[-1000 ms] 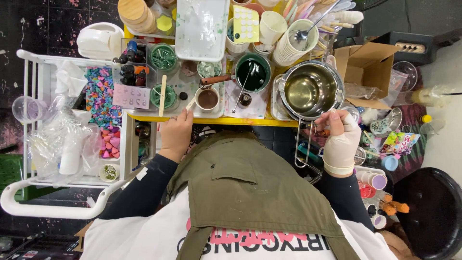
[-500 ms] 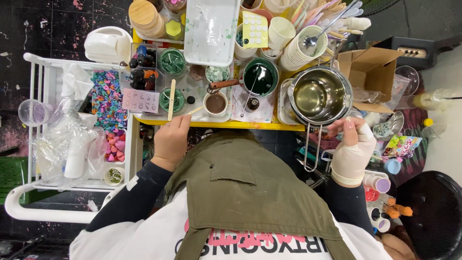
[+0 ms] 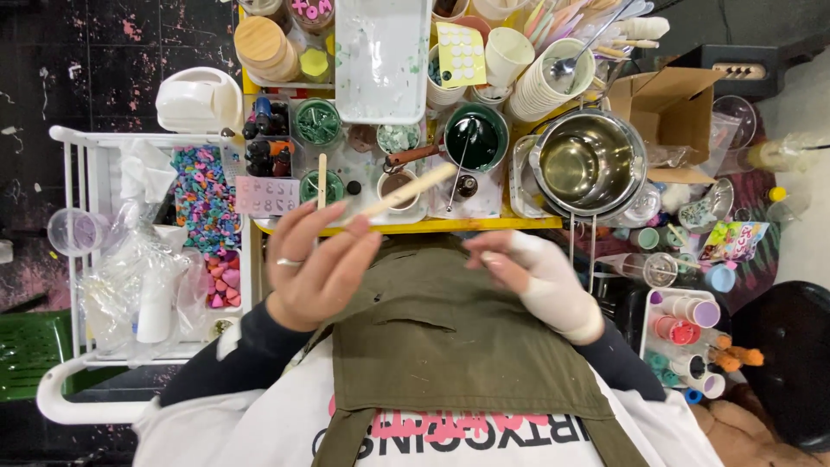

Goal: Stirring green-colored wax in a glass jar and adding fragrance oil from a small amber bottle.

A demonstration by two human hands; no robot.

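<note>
1. A flat pale wooden stir stick was pinched in the bare left hand, above the yellow table edge.
2. The white-gloved right hand hung loosely open, empty, just beside.
3. A steel pot stood beyond.

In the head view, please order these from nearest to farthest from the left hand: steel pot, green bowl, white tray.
From the left hand:
1. Green bowl, up and to its right.
2. White tray, farther up at the table's back.
3. Steel pot, far right.
</note>
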